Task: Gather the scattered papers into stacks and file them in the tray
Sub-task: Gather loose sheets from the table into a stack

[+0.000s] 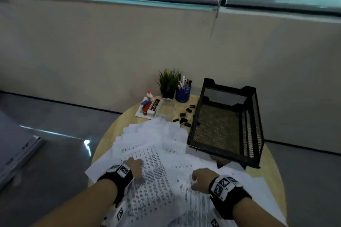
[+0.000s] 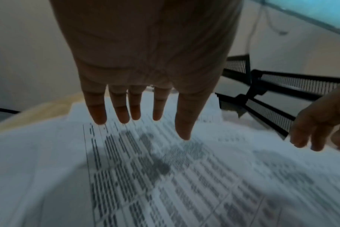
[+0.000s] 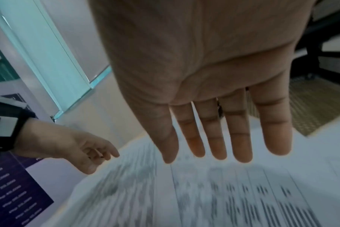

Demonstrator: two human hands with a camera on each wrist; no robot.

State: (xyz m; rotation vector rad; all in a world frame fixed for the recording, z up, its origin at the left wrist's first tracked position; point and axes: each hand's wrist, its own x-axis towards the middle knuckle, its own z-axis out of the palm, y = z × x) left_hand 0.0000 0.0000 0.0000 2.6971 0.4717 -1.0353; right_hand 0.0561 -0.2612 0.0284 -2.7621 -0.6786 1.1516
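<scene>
Papers (image 1: 156, 155) cover near table; tray (image 1: 226, 127) (mesh walls) blocks right; clips (image 1: 184, 116) behind.

A small box (image 1: 154, 107) at the far side of the bench (image 1: 273, 164) is showing "35"; the print on the papers (image 1: 153, 171) is blurring beyond reading.

I see printed papers (image 1: 153, 155) fanned loose across the table; the black mesh tray (image 1: 226, 125), seemingly empty, sits at two o'clock.
</scene>
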